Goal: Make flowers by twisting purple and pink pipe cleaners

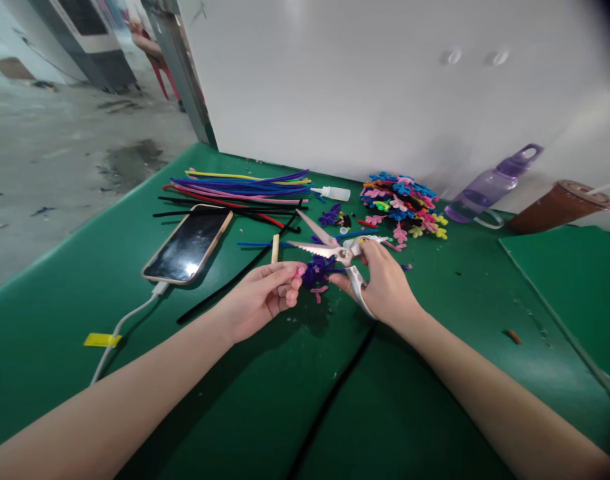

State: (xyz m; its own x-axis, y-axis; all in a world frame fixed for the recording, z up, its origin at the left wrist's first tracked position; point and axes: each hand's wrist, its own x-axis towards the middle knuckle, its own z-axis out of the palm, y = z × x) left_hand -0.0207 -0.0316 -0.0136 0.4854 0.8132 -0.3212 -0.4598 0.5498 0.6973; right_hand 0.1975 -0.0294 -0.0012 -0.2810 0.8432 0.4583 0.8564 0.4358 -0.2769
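My right hand (385, 283) grips a pair of scissors (343, 256) by the handles, with the blades spread and pointing left. My left hand (265, 297) is closed in a pinch on a small pink piece of pipe cleaner (299, 272), just below the lower blade. Right beside those fingertips lies a dark purple pipe-cleaner bunch (315, 272); whether the left fingers touch it, I cannot tell. A pink scrap (319, 291) rests under the bunch. Behind the blades is a small purple pipe-cleaner shape (329, 215).
Loose pipe cleaners (245, 187) lie at the back left, near a phone (189, 243) on a cable. A white glue bottle (335, 193), a heap of colourful pipe-cleaner flowers (399, 200), a purple water bottle (485, 190) and a brown drink cup (565, 205) line the wall side.
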